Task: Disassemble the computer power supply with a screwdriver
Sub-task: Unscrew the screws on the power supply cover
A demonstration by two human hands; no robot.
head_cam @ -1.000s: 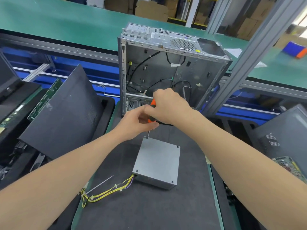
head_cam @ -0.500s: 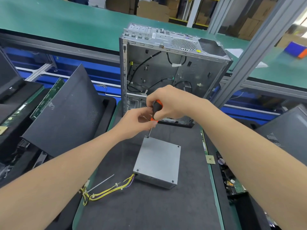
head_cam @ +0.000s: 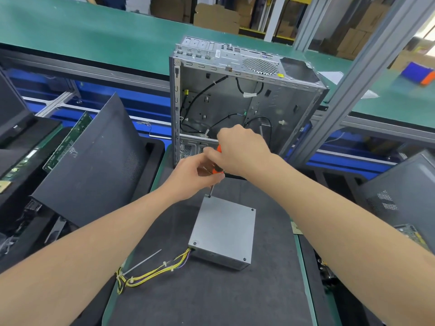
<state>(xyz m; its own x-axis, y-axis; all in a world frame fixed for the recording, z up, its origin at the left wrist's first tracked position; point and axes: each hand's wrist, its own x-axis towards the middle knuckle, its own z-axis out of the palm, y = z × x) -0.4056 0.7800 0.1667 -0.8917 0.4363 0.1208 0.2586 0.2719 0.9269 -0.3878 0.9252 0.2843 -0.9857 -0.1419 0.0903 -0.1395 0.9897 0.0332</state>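
Observation:
A grey metal power supply lies flat on the dark mat, with a yellow wire bundle trailing from its near left corner. A screwdriver with an orange and black handle stands nearly upright, its tip on the screw at the box's far left corner. My right hand grips the handle from above. My left hand pinches the lower handle and shaft just above the box. Screws show at the other three corners of the lid.
An open, emptied computer case stands upright just behind the hands. A black side panel leans on the left over circuit boards. Another dark case sits at the right. A loose cable tie lies near the wires.
My right hand has turned on the handle, hiding more of its black and orange grip. The screwdriver tip stays on the same corner screw and the power supply has not moved.

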